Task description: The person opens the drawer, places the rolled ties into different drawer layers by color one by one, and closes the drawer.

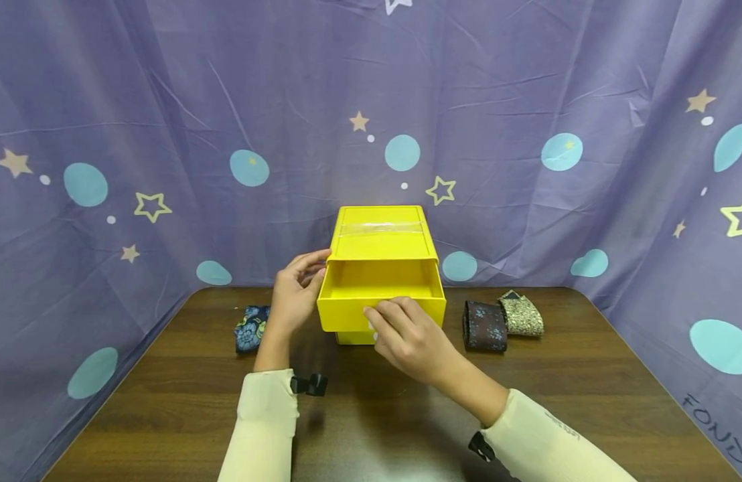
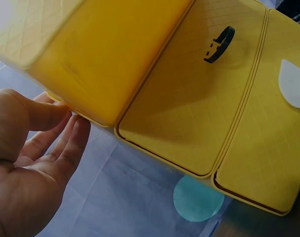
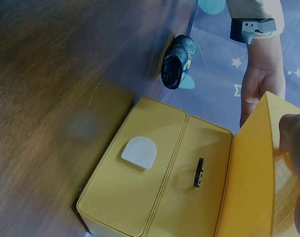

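Observation:
A yellow drawer unit (image 1: 383, 244) stands on the table, its top drawer (image 1: 341, 314) pulled out; the part of its inside that shows holds nothing. At the drawer's front my right hand (image 1: 410, 338) has curled fingers and pinches the handle, a white bit of which shows beside the fingertips. My left hand (image 1: 295, 294) touches the unit's left side near the drawer, its fingers loosely bent. In the left wrist view the left thumb and fingers (image 2: 75, 136) meet the unit's edge. Below, the middle drawer (image 3: 201, 173) and the bottom drawer (image 3: 125, 187) are closed.
A rolled dark blue floral necktie (image 1: 248, 329) lies left of the unit, partly behind the left forearm. To the right sit a rolled dark brown necktie (image 1: 485, 327) and a rolled gold one (image 1: 523, 316). A purple curtain (image 1: 497, 100) hangs behind the wooden table (image 1: 371, 428).

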The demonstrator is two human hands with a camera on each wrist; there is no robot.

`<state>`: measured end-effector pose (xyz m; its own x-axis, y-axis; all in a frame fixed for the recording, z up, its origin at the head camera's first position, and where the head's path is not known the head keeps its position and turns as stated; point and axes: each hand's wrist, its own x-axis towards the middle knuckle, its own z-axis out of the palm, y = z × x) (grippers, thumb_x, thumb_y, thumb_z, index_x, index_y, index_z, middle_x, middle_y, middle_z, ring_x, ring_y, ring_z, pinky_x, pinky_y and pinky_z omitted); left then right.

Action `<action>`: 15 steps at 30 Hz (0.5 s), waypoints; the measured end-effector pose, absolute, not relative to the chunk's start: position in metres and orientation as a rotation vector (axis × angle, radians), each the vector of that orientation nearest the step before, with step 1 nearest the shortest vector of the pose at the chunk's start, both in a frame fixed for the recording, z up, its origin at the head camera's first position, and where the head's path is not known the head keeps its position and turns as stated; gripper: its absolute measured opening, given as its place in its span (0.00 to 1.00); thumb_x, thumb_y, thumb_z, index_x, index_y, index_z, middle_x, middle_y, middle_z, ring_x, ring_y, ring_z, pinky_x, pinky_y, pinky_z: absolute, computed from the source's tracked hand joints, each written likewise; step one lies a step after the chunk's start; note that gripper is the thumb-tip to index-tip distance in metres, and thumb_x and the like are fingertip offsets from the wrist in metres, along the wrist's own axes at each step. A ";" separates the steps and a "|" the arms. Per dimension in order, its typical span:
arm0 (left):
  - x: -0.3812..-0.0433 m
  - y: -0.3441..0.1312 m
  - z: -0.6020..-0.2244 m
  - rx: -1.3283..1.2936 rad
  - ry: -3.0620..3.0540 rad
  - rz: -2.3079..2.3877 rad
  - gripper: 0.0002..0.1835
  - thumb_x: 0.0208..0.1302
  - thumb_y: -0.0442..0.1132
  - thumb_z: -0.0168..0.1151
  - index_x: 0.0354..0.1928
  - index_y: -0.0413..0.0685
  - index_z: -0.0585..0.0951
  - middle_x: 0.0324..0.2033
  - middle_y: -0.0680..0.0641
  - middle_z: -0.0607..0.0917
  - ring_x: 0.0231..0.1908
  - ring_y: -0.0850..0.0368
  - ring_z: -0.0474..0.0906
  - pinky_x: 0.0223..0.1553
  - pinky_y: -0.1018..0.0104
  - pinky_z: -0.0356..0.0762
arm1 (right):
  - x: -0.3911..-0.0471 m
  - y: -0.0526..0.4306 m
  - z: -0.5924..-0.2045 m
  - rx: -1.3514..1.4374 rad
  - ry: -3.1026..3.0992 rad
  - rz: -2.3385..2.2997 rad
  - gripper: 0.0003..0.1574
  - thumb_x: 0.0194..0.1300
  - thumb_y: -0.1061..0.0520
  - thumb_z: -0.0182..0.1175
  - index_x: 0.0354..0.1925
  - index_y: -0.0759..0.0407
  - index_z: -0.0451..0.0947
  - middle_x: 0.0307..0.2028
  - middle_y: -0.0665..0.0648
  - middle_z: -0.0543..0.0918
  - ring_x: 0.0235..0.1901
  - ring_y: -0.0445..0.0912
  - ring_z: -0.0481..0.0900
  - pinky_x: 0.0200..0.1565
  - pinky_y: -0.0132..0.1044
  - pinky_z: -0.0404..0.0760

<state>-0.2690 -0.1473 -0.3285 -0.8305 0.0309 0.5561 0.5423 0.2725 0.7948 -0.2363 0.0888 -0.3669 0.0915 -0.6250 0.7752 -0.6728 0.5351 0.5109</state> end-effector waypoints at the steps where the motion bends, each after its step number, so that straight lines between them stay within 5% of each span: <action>1: -0.269 -0.147 -0.329 -0.517 -2.113 -1.583 0.18 0.72 0.24 0.59 0.61 0.32 0.80 0.56 0.35 0.80 0.55 0.43 0.80 0.58 0.62 0.80 | -0.235 0.089 -0.367 1.136 -1.585 0.048 0.20 0.63 0.63 0.54 0.51 0.69 0.82 0.41 0.61 0.83 0.39 0.54 0.79 0.44 0.40 0.82; 9: -0.272 -0.148 -0.333 -0.529 -2.109 -1.566 0.18 0.72 0.25 0.59 0.62 0.32 0.80 0.55 0.34 0.81 0.54 0.42 0.80 0.55 0.68 0.80 | -0.229 0.089 -0.367 1.141 -1.585 0.009 0.21 0.63 0.61 0.55 0.51 0.68 0.82 0.41 0.61 0.83 0.39 0.53 0.79 0.44 0.39 0.82; 15: -0.298 -0.157 -0.355 -0.552 -2.076 -1.569 0.18 0.73 0.30 0.61 0.63 0.42 0.82 0.55 0.39 0.82 0.54 0.46 0.81 0.53 0.72 0.80 | -0.225 0.090 -0.368 1.150 -1.582 0.005 0.21 0.63 0.61 0.54 0.52 0.68 0.82 0.41 0.61 0.83 0.39 0.53 0.79 0.45 0.39 0.82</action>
<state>-0.2982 -0.1565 -0.3548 -0.8050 0.0325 0.5924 0.5788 0.2627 0.7720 -0.2249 0.0898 -0.3679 0.1004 -0.6518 0.7517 -0.6566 0.5243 0.5423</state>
